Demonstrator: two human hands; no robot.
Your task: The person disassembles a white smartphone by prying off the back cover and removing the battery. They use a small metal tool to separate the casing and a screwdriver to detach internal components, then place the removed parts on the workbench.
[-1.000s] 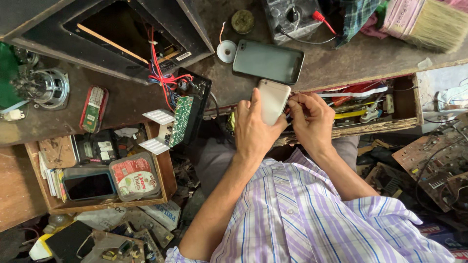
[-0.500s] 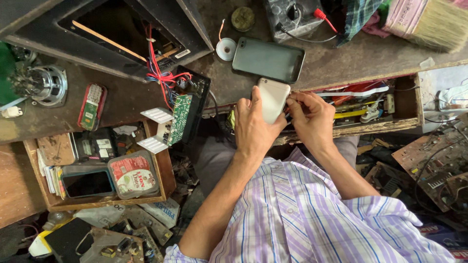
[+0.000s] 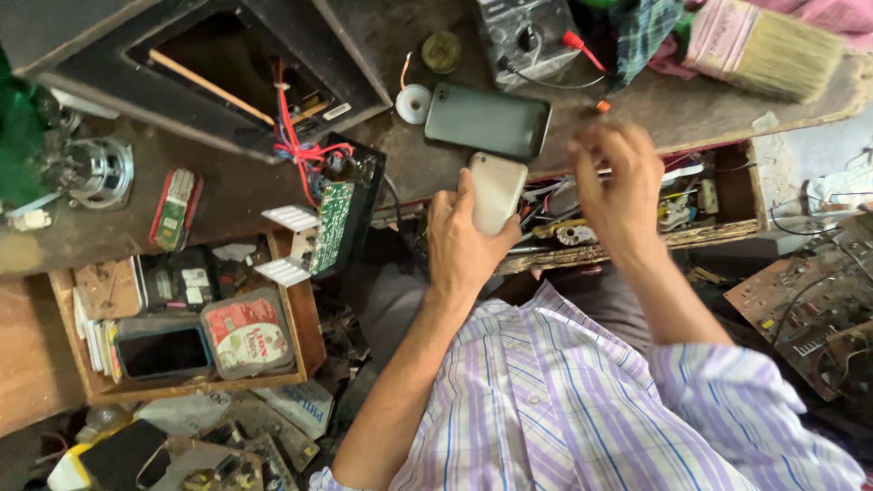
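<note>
My left hand grips a small pale phone, back side up, at the edge of the workbench. Just beyond it a larger dark phone lies flat on the bench top. My right hand hovers, blurred, over an open drawer full of tools and small parts; its fingers are spread and I see nothing held in them. My striped shirt sleeves fill the lower middle.
A gutted black case with red wires and a green circuit board sits left. A multimeter and brush lie at the back. A wooden tray of phones stands lower left; circuit boards lie right.
My right hand has left the pale phone and swung right and up over the drawer. The left hand keeps its hold on the phone.
</note>
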